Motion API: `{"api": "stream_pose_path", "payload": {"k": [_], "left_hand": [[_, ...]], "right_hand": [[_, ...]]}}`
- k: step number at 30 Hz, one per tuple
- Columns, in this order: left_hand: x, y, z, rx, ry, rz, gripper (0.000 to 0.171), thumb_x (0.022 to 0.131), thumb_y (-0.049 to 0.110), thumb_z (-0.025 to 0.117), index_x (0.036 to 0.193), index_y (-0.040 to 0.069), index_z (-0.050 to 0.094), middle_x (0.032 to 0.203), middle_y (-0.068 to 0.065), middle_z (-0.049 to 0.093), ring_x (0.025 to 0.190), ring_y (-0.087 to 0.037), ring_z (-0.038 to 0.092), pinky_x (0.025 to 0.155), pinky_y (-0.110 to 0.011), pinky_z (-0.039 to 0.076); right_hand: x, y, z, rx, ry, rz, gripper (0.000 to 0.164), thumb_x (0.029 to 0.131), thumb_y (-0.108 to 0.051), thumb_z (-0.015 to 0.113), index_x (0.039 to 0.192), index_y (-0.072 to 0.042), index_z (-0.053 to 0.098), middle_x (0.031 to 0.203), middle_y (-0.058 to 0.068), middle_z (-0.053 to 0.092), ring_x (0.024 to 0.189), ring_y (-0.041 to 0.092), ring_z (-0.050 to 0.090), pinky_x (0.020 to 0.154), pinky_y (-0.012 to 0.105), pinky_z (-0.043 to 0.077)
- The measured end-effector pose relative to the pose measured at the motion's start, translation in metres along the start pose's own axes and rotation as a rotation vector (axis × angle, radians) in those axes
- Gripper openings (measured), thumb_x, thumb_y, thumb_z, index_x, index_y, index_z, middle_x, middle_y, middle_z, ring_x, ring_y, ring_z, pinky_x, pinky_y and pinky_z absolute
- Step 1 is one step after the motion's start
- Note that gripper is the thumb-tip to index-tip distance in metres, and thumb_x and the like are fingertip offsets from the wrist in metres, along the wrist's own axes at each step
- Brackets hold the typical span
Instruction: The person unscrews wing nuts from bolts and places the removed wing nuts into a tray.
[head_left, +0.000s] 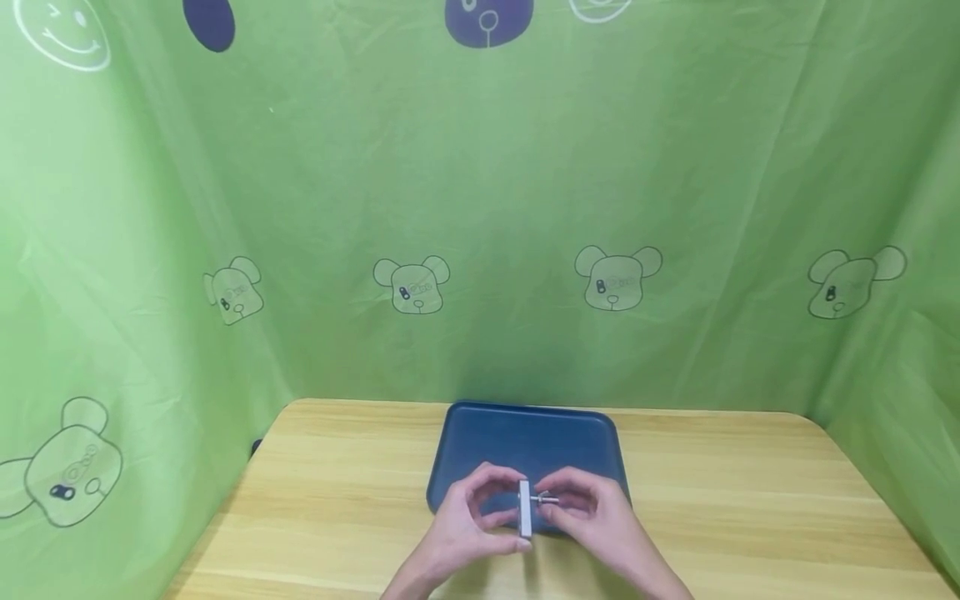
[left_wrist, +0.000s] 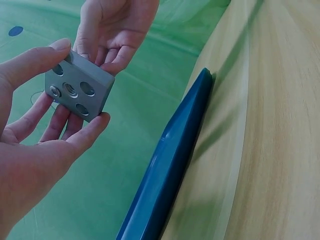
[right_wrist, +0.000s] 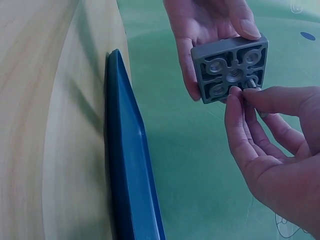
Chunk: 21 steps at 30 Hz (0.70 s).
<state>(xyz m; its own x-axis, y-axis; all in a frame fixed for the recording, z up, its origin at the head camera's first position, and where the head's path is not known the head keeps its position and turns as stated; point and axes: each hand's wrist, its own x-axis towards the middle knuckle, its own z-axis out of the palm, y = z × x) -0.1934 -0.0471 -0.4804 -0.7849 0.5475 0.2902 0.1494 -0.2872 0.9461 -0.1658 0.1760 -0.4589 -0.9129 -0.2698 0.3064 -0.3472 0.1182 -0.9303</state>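
Observation:
A grey square block (head_left: pixel 525 508) with several round holes is held on edge above the tray by my left hand (head_left: pixel 471 515), its thumb and fingers on the block's edges. In the left wrist view the block (left_wrist: pixel 80 86) shows its smooth face, with a metal end sitting in one corner hole. On the ribbed face, in the right wrist view, a threaded bolt (right_wrist: pixel 251 83) sticks out at a corner hole. My right hand (right_wrist: pixel 272 135) pinches the bolt between thumb and fingertips. Those fingertips hide the bolt's outer part.
A dark blue tray (head_left: pixel 525 429) with a raised rim lies under and beyond the hands on a light wooden table (head_left: pixel 330 500). Green curtains (head_left: pixel 517 183) with bear drawings hang behind the table and at both sides.

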Motion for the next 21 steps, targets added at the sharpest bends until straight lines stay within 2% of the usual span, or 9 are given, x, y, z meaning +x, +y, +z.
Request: {"api": "stream_pose_path", "payload": {"k": [12,16,21], "left_hand": [[0.0004,0.0013,0.0008,-0.01,-0.002,-0.003,0.063,0.072,-0.013,0.082,0.13,-0.003,0.058,0.136,-0.033,0.048,0.127,-0.029,0.055,0.108,-0.049,0.053],[0.0004,0.0016,0.0012,-0.01,0.0,0.007,0.063,0.073,-0.012,0.083,0.13,-0.003,0.058,0.135,-0.03,0.051,0.128,-0.032,0.055,0.108,-0.049,0.054],[0.0002,0.0014,0.0014,0.003,0.01,-0.008,0.064,0.072,-0.013,0.083,0.129,-0.002,0.059,0.133,-0.022,0.054,0.129,-0.037,0.053,0.107,-0.049,0.054]], "right_hand": [[0.0007,0.0008,-0.0033,-0.005,-0.025,-0.029,0.02,0.091,-0.001,0.074,0.11,0.002,0.07,0.107,0.02,0.07,0.097,0.018,0.073,0.087,0.031,0.065],[0.0016,-0.0002,-0.0053,0.016,-0.026,0.028,0.019,0.095,-0.009,0.072,0.111,0.001,0.069,0.109,0.021,0.069,0.099,0.021,0.073,0.086,0.036,0.066],[0.0022,-0.0013,-0.0052,0.065,-0.007,0.097,0.023,0.103,-0.013,0.063,0.11,0.008,0.067,0.106,0.025,0.07,0.095,0.024,0.074,0.082,0.042,0.067]]}}
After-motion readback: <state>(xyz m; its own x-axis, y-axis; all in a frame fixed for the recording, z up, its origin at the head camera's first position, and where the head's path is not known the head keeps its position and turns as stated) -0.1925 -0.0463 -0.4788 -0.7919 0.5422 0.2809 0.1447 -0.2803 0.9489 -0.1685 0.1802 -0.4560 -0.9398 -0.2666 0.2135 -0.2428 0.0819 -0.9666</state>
